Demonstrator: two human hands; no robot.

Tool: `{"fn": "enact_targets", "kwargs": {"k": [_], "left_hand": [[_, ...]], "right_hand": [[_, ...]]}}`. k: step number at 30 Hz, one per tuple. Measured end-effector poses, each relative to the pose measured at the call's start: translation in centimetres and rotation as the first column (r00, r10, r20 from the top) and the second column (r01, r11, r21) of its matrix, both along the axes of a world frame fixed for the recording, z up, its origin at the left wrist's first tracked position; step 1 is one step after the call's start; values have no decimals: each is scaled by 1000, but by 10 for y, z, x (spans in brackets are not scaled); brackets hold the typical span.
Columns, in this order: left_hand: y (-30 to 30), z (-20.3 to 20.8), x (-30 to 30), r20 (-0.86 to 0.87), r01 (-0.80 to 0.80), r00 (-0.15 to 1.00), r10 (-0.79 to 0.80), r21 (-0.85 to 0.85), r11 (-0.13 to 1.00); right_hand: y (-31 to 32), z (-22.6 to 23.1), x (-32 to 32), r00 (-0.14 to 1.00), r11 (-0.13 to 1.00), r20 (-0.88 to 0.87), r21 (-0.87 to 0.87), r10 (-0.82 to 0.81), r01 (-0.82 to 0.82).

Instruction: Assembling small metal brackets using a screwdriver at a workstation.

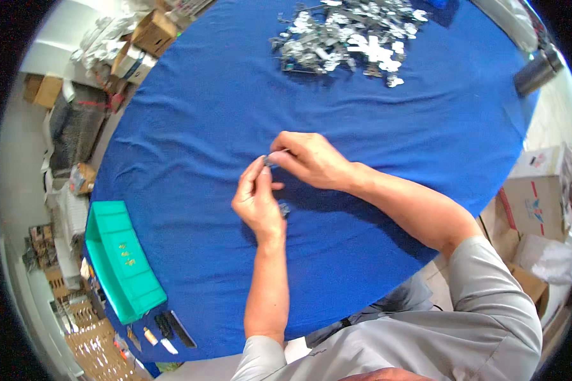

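A person in a grey short-sleeved shirt is sitting at a table covered with a wrinkled blue cloth (197,165), and both bare hands are meeting near its middle. The left hand (258,200) is pointing its fingers upward, thumb and fingertips nearly closed, pinching a small grey part (268,162). The right hand (308,159) is reaching in from the right, its fingers curling and its thumb and forefinger closing on the same part. Fingers are covering most of it, so its exact shape cannot be told.

Another small metal piece (285,208) is lying on the cloth just beside the left hand, partly hidden by it. Well beyond the hands, a heap of silvery metal parts (349,41) is spreading across the far side. At the left edge, a green bin (140,286) is holding a few tiny gold-coloured bits (127,255). A dark cylinder (535,75) is resting at the far right.
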State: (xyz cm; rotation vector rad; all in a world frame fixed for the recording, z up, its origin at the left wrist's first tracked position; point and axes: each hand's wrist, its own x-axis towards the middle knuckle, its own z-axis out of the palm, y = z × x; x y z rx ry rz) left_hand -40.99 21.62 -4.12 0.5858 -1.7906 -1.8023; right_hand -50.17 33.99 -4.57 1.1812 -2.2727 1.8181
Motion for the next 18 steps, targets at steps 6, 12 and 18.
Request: {"fn": "enact_targets", "kwargs": {"k": [6,12,18], "left_hand": [[-3,-2,1,1,6,1000,-6,-3,1000],[-1,-3,0,4,20,1000,-20,4,1000],[0,1,0,12,9,1000,-9,-1,1000]], "right_hand": [[-2,0,0,1000,1000,14,14,12,-12],[-2,-1,1,1000,999,7,-28,-19,19],[-1,-1,-1,1000,998,-3,57,27,-27]]}}
